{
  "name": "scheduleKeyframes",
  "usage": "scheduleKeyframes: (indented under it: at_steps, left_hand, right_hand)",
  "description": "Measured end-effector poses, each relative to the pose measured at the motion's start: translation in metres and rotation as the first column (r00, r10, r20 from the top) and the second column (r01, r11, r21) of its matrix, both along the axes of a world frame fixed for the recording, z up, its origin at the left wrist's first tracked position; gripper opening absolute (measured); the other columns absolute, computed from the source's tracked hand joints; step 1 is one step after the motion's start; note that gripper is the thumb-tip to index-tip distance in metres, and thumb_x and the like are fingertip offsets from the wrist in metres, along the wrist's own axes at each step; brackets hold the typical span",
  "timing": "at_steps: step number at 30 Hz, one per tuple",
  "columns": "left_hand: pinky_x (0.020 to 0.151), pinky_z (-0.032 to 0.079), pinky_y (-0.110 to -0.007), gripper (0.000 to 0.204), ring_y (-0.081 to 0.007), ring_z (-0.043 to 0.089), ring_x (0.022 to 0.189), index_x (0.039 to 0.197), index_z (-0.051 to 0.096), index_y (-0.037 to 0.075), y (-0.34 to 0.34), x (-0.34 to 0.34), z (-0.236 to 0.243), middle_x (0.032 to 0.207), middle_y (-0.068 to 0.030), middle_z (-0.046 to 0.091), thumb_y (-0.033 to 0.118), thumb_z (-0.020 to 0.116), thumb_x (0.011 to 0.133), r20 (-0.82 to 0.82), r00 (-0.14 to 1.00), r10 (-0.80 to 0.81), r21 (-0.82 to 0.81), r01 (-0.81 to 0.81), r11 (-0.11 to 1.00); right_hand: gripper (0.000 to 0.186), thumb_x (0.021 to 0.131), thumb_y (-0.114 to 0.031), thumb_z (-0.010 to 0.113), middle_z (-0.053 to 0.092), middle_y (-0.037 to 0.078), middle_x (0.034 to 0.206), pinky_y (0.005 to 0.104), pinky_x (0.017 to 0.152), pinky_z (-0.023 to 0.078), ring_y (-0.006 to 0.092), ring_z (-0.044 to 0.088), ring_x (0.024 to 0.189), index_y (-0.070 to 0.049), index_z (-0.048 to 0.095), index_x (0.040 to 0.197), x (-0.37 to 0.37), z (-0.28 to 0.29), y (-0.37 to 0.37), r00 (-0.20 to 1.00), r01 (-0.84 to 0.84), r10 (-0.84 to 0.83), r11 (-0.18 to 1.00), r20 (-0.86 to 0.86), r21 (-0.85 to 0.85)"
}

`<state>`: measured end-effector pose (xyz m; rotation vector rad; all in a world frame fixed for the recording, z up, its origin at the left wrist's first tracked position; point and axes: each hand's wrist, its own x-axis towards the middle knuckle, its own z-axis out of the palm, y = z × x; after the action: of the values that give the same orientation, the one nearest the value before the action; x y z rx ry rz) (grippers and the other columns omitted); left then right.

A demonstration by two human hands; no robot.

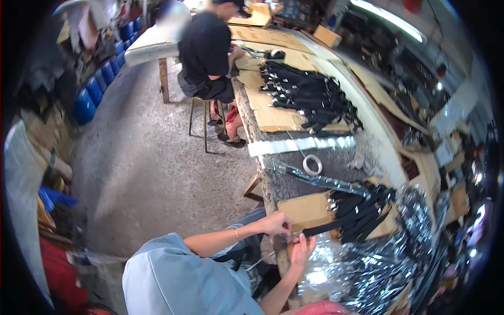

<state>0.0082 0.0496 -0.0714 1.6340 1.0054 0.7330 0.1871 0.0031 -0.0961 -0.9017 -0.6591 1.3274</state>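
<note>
Our left hand (276, 224) curled, fingertips drawn in near end of black strap (321, 228); whether gripping, we cannot tell. Our right hand (301, 252) at same end, fingers partly bent; grip unclear to us. Strap runs over cardboard (302, 209) to strap pile (361, 212). Clear film (336, 265) nearer us.

Tube light (388, 20): glaring white, upper right.
Plastic sheeting (341, 268): harsh reflections, lower right.
Floor (142, 152): softly lit, faint shadows, left of centre.
Frame rim: black corners, strong fisheye bending.
Top, left of centre: heavily blurred patch.
</note>
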Motion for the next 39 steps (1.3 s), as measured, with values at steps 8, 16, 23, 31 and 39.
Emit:
scheduleKeyframes:
  at_steps: [8, 16, 23, 31, 39]
  left_hand:
    - [0.065, 0.052, -0.035, 0.018, -0.0236, 0.067, 0.07, 0.081, 0.069, 0.0, -0.02, 0.008, -0.024, 0.074, -0.014, 0.068, 0.014, 0.068, 0.07, 0.137, 0.972, 0.192, 0.1, -0.207, 0.973]
    - [0.066, 0.052, -0.041, 0.019, -0.0326, 0.066, 0.075, 0.081, 0.069, 0.002, -0.011, 0.026, -0.03, 0.077, -0.0178, 0.067, 0.015, 0.063, 0.068, 0.143, 0.954, 0.265, 0.197, -0.289, 0.937]
    - [0.067, 0.051, -0.042, 0.017, -0.0345, 0.065, 0.074, 0.075, 0.066, 0.002, -0.02, 0.017, -0.017, 0.074, -0.0176, 0.066, 0.015, 0.067, 0.065, 0.197, 0.923, 0.331, 0.291, -0.378, 0.879]
    - [0.067, 0.051, -0.042, 0.02, -0.0352, 0.065, 0.074, 0.08, 0.067, 0.001, -0.022, 0.022, 0.003, 0.074, -0.0211, 0.065, 0.018, 0.065, 0.07, 0.125, 0.959, 0.252, 0.226, -0.275, 0.935]
    - [0.066, 0.053, -0.036, 0.017, -0.0264, 0.068, 0.071, 0.087, 0.068, -0.001, -0.016, 0.036, 0.033, 0.077, -0.0148, 0.069, 0.014, 0.064, 0.08, 0.128, 0.977, 0.169, 0.07, -0.179, 0.981]
  right_hand:
    - [0.025, 0.083, -0.002, 0.056, 0.061, 0.005, 0.089, 0.0285, 0.067, 0.044, 0.0137, 0.053, 0.074, -0.005, 0.057, 0.108, 0.023, -0.012, 0.004, 0.989, -0.142, 0.14, 0.989, 0.039, 0.032]
    - [0.027, 0.075, 0.003, 0.048, 0.055, 0.007, 0.089, 0.0293, 0.074, 0.046, 0.0189, 0.053, 0.08, -0.006, 0.053, 0.099, 0.027, -0.01, 0.012, 0.962, -0.198, 0.21, 0.977, -0.173, 0.082]
    - [0.036, 0.066, 0.008, 0.046, 0.051, 0.007, 0.081, 0.0293, 0.071, 0.045, 0.0184, 0.048, 0.072, -0.006, 0.05, 0.1, 0.033, -0.018, 0.013, 0.956, -0.19, 0.21, 0.975, -0.206, 0.114]
    - [0.049, 0.064, 0.012, 0.045, 0.052, 0.008, 0.094, 0.0292, 0.074, 0.045, 0.018, 0.051, 0.082, -0.004, 0.047, 0.111, 0.017, -0.014, 0.008, 0.998, 0.056, -0.055, 0.987, -0.011, 0.149]
    - [0.032, 0.085, -0.004, 0.06, 0.054, 0.003, 0.091, 0.0268, 0.069, 0.043, 0.0134, 0.051, 0.079, -0.005, 0.049, 0.115, 0.005, 0.007, -0.005, 0.991, 0.038, -0.025, 0.994, -0.13, 0.1]
